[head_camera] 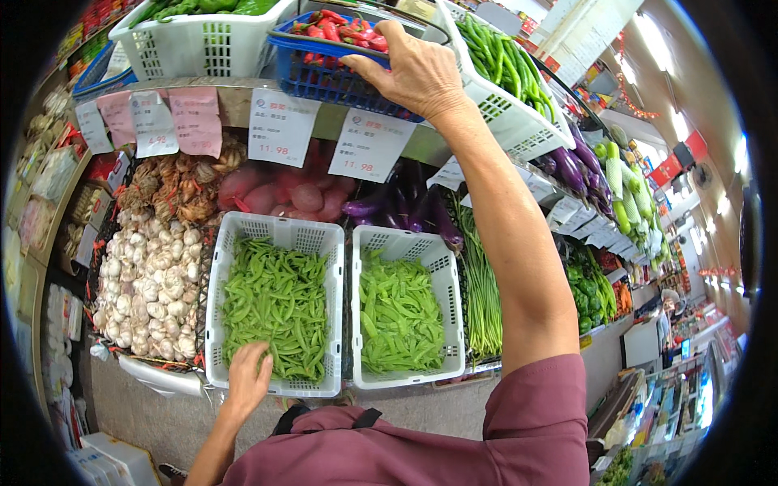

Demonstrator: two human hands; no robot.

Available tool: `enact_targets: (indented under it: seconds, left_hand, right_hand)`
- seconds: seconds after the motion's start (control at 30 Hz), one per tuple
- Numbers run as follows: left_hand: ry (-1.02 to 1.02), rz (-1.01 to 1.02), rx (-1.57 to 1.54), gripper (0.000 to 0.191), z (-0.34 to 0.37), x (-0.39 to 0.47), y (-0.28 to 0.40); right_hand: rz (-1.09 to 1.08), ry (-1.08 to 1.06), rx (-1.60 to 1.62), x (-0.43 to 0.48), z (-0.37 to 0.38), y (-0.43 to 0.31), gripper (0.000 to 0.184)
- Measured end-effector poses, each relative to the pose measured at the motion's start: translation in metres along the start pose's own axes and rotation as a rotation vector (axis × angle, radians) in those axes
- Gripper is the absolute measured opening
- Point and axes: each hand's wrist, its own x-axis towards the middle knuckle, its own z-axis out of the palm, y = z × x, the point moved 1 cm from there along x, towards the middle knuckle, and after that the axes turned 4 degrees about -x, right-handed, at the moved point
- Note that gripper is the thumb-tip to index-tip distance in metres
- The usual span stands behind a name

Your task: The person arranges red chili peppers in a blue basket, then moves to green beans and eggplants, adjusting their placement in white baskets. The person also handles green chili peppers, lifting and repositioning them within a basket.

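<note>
My right hand (pixel 419 70) reaches up to a blue plastic basket (pixel 316 76) of red chili peppers (pixel 331 27). Its thumb and index finger are spread at the basket's right rim; whether they grip it cannot be told. My left hand (pixel 249 373) rests at the near edge of a white plastic crate (pixel 214 304) of snow peas (pixel 276 304), fingertips near the pods; no pod shows in it. Beside it on the right stands a second white crate (pixel 459 328) with lighter green snow peas (pixel 401 316).
Garlic bulbs (pixel 149 285) fill a bin on the left. Behind the crates lie red-wrapped produce (pixel 292 191) and eggplants (pixel 395 203). Price cards (pixel 282 124) hang from the shelf edge. White crates of green peppers (pixel 501 61) flank the blue basket. Long green stalks (pixel 483 291) lie right.
</note>
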Motion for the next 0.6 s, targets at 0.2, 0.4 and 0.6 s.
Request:
enact_targets:
  seconds: [0.2, 0.4, 0.6]
  left_hand:
    - [0.096, 0.071, 0.055, 0.023, 0.026, -0.042, -0.024]
    - [0.137, 0.162, 0.086, 0.022, 0.032, -0.047, -0.034]
    - [0.160, 0.195, 0.100, 0.023, 0.035, -0.052, -0.037]
  right_hand:
    - [0.008, 0.014, 0.048, -0.004, -0.003, -0.003, 0.059]
    - [0.022, -0.025, 0.059, -0.007, 0.001, -0.004, 0.050]
    - [-0.024, 0.049, 0.054, -0.006, 0.001, -0.005, 0.047]
